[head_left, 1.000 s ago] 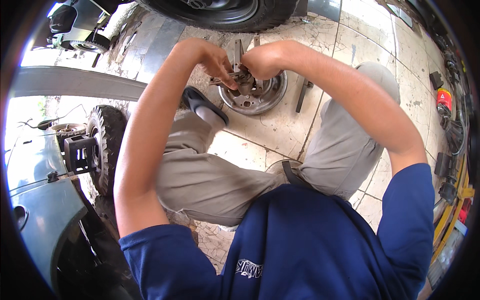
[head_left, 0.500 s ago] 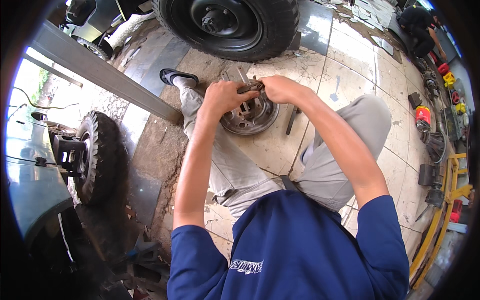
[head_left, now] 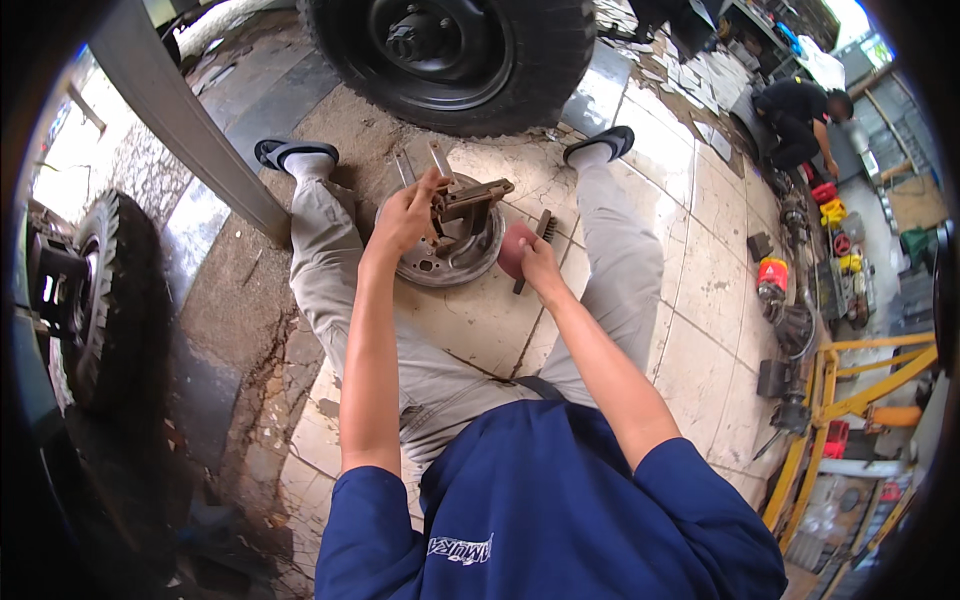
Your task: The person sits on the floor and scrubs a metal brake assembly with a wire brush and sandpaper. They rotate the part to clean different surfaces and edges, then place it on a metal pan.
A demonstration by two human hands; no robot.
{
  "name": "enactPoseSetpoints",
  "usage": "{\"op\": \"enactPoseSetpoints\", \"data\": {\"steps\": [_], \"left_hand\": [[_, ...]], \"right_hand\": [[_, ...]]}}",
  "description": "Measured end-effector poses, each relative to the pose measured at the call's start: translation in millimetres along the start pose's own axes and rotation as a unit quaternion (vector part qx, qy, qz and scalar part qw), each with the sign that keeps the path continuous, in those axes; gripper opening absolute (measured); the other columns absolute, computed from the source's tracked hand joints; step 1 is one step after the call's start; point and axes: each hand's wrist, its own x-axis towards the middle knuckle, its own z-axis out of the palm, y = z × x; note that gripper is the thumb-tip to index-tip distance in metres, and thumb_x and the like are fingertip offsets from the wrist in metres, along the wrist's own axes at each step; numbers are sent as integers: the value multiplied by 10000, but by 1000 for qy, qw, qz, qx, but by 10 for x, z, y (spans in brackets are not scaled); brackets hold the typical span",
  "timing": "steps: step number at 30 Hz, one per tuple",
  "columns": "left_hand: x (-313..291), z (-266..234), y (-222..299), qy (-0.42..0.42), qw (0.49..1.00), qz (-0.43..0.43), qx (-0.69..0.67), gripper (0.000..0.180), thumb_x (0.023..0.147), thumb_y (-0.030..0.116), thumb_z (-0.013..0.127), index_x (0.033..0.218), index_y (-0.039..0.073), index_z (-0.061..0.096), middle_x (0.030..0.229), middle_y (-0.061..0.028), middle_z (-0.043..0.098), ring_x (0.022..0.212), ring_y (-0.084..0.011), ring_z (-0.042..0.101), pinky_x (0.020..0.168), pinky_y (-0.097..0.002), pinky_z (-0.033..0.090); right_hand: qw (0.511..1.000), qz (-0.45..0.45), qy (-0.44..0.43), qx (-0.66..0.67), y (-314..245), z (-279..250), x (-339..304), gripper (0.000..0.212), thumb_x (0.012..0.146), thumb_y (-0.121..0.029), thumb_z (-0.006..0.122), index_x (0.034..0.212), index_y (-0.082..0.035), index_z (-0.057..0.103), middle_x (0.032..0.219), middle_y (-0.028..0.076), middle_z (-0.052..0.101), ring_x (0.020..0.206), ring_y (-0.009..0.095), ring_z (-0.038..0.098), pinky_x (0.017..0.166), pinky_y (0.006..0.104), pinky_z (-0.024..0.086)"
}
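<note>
A round, worn metal brake backing plate (head_left: 425, 268) rests on the tiled floor between my legs. Above it, a rusty curved brake shoe (head_left: 478, 200) is tilted, and my left hand (head_left: 405, 218) has its fingers closed round its left end. Exactly where the fingertips grip is partly hidden. To the right of the plate, my right hand (head_left: 541, 272) pinches a reddish-brown sheet of sandpaper (head_left: 514, 248), apart from the shoe. Just beyond that hand, a wire brush (head_left: 546, 226) with dark bristles lies on the tiles.
A large black wheel (head_left: 450, 60) stands ahead of my feet. A grey metal post (head_left: 190, 110) slants down at the left, near another tyre (head_left: 100, 300). Axle parts (head_left: 795, 230), a red can (head_left: 771, 275) and a yellow frame (head_left: 800, 440) line the right. Another person (head_left: 795, 115) bends at far right.
My right hand has come away from the rusty part, moving down with the sandpaper now showing. My left hand stays on the part. My right leg has stretched forward, and the view has shifted right.
</note>
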Motion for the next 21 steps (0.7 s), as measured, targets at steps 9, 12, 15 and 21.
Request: {"op": "enactPoseSetpoints", "data": {"steps": [9,12,15,21], "left_hand": [[184,854,-1052,308,886,-127,-322,255,1032,113,458,1214,13,607,1112,-105,658,1012,-178,618,918,-311,471],[311,1036,-1313,385,895,-96,-203,356,986,194,579,1287,5,556,1221,-160,594,1055,-243,606,925,-353,477],[357,1135,-1255,325,920,-146,-164,440,972,234,613,1343,13,526,1287,-175,555,1094,-259,599,936,-369,477],[523,940,-1336,233,938,-201,-163,591,927,351,683,1376,11,504,1284,-211,606,1183,-298,594,977,-386,465]], "right_hand": [[982,-96,-64,149,-58,406,181,291,1029,-130,424,1240,24,551,1043,82,659,937,150,589,842,298,453],[989,-113,-64,73,20,627,16,287,1035,-64,371,1242,22,551,1121,97,643,962,176,586,892,299,450],[953,-275,-15,-124,255,574,3,335,1037,-37,356,1323,26,518,1228,116,625,1021,189,589,905,314,449],[971,-225,54,62,-257,537,153,453,1062,-140,391,1487,16,373,1419,142,542,1319,222,493,1066,336,397]]}}
